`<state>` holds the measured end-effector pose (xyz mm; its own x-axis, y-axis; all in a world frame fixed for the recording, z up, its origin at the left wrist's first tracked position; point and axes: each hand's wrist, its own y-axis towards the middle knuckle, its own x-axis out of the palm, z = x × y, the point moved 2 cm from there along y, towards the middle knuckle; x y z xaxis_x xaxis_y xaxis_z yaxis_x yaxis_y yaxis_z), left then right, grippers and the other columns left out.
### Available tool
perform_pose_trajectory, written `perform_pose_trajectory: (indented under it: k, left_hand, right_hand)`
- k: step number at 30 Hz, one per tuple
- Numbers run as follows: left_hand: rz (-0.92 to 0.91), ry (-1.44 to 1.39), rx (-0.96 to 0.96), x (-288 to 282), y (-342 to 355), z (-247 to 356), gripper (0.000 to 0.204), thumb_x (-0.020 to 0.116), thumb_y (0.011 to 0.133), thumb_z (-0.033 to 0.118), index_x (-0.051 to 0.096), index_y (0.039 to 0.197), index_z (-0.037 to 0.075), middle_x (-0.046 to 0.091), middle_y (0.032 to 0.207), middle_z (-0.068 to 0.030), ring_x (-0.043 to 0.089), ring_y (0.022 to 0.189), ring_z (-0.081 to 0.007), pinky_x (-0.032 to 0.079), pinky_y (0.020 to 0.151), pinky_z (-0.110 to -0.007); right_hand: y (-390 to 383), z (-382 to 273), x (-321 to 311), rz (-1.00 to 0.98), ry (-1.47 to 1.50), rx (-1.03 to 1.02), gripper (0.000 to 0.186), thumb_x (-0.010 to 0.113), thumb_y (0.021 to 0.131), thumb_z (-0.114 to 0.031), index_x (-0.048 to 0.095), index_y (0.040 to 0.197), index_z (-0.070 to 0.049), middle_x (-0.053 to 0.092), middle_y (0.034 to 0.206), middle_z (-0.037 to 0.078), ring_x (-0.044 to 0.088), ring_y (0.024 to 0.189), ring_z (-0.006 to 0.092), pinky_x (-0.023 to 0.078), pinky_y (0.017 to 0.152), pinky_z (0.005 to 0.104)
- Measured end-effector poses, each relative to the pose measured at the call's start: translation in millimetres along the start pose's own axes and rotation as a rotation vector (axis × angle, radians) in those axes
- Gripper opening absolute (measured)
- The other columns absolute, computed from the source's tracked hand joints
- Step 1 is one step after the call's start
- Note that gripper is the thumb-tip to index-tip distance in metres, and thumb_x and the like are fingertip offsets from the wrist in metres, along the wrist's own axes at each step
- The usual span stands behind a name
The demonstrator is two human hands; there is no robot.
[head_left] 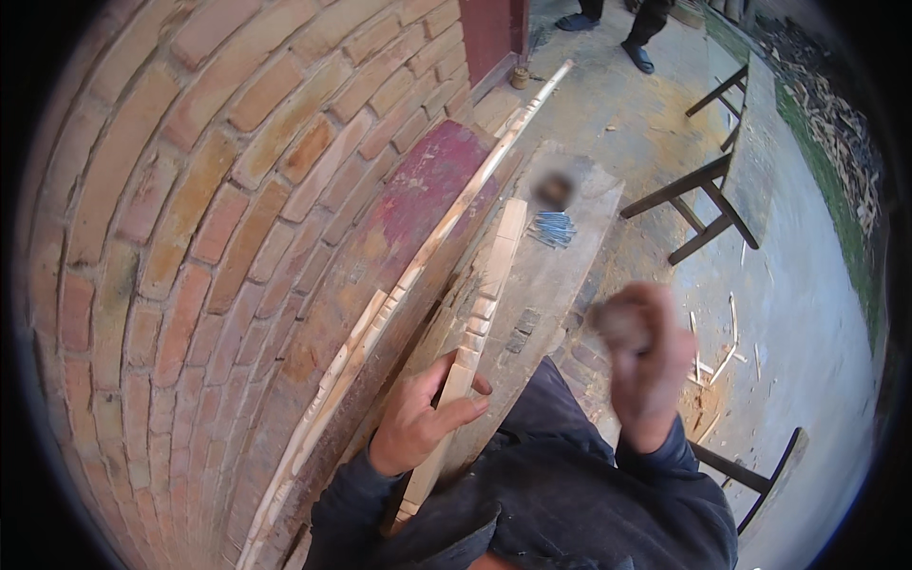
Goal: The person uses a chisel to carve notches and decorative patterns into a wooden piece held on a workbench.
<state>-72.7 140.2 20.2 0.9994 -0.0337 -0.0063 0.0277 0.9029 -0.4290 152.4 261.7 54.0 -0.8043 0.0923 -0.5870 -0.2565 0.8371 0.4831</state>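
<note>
My left hand (427, 415) is closed around a pale wooden strip (487, 285), its thumb across the near part. Notches are cut across this strip, and it lies lengthwise along a worn wooden bench (576, 171). To the right of the bench, my right hand (643, 356) is raised with its fingers curled. Motion blurs it, and I cannot make out what it grips. Blue-grey nails (553, 229) lie in a pile on the bench, just right of the strip's far end. Beside them is a dark roundish thing (554, 190), too blurred to name.
Longer notched wooden strips (418, 256) lean along the left, by a red-stained board (427, 176) and a brick wall (199, 228). Dark-legged trestles (693, 204) stand to the right. Wood scraps (731, 342) litter the floor. A person's feet in dark slippers (637, 58) show at the top.
</note>
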Motion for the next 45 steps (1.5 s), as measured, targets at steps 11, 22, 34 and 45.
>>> perform_pose_trajectory:
  k: [11, 22, 34, 45]
  left_hand:
    - [0.122, 0.468, 0.074, 27, -3, 4, 0.044, 0.073, 0.092, 0.028, 0.067, 0.122, -0.004, 0.072, 0.104, -0.0228, 0.072, 0.096, -0.0425, 0.057, 0.083, -0.047]
    - [0.329, 0.646, 0.377, 24, -14, 9, 0.049, 0.084, 0.079, 0.012, 0.068, 0.123, -0.004, 0.073, 0.111, -0.0228, 0.074, 0.099, -0.039, 0.06, 0.083, -0.041]
    - [0.262, 0.162, 0.262, 14, -20, 3, 0.054, 0.085, 0.075, -0.003, 0.067, 0.126, -0.004, 0.069, 0.128, -0.022, 0.069, 0.119, -0.0302, 0.057, 0.099, -0.039]
    - [0.453, 0.166, 0.313, 18, -24, -10, 0.046, 0.086, 0.068, -0.006, 0.071, 0.111, -0.006, 0.073, 0.112, -0.0218, 0.074, 0.101, -0.0292, 0.06, 0.09, -0.037]
  right_hand:
    - [-32, -122, 49, -0.319, 0.69, -0.617, 0.021, 0.067, 0.084, -0.023, 0.061, 0.09, -0.004, 0.051, 0.076, 0.003, 0.057, 0.063, 0.0175, 0.046, 0.054, 0.0325]
    - [-29, -131, 65, -0.337, 0.861, -0.651, 0.023, 0.07, 0.078, -0.023, 0.063, 0.087, -0.003, 0.052, 0.07, 0.001, 0.059, 0.063, 0.0174, 0.046, 0.052, 0.0334]
    - [-34, -129, 93, -0.453, 0.854, -0.633, 0.017, 0.065, 0.078, -0.013, 0.064, 0.091, -0.002, 0.053, 0.072, 0.007, 0.059, 0.062, 0.0246, 0.048, 0.055, 0.0387]
    - [-31, -130, 97, -0.606, 0.815, -0.602, 0.042, 0.069, 0.075, -0.017, 0.067, 0.11, 0.006, 0.054, 0.073, 0.007, 0.062, 0.062, 0.0226, 0.05, 0.057, 0.039]
